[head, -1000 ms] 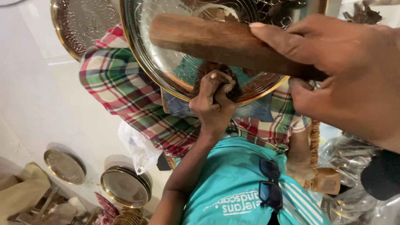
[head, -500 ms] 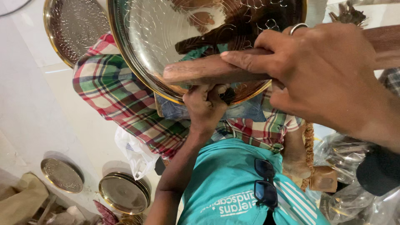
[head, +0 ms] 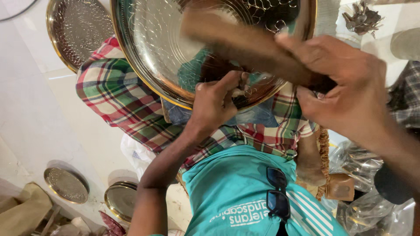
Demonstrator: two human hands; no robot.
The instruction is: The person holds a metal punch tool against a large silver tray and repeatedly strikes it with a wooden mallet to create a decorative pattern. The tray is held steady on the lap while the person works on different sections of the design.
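Golden, shiny engraved plate (head: pixel 166 57) at twelve o'clock. Brown wooden mallet (head: pixel 245 43) at one. Red, green and white checked cloth (head: pixel 122 100) at nine. Teal shirt (head: pixel 227 192), dark sunglasses (head: pixel 278 192) at six. Whitish floor (head: pixel 26 109) at eight.

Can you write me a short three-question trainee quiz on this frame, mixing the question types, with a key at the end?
1. True or false: the right hand has its grip around a wooden stick.
2. What does the left hand touch? A: the big brass plate over the checked cloth. B: a glass bowl. C: a book.
3. Fill in: on the floor at the lower left lie ____ small round plates.

Key: 1 true; 2 A; 3 two.
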